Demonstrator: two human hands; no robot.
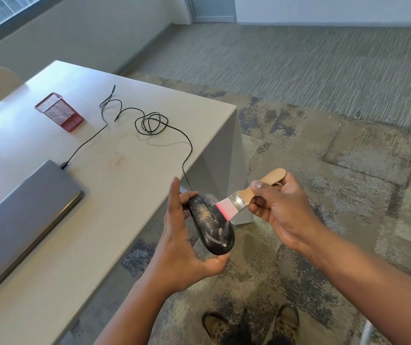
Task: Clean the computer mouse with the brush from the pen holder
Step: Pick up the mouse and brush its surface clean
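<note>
A person stands at the corner of a pale grey table (pixel 124 170), holding a dusty black corded computer mouse (pixel 210 224) out past its edge. The left hand (pixel 182 245) cradles the mouse, thumb under its rear, fingers along its far side. The right hand (pixel 277 207) pinches the wooden handle of a flat pink-bristled brush (pixel 239 199), whose bristles touch the mouse's right flank. Light strokes away from the body, towards the floor, would likely clear the tan dust best. A red mesh pen holder (pixel 58 112) stands well apart on the table.
</note>
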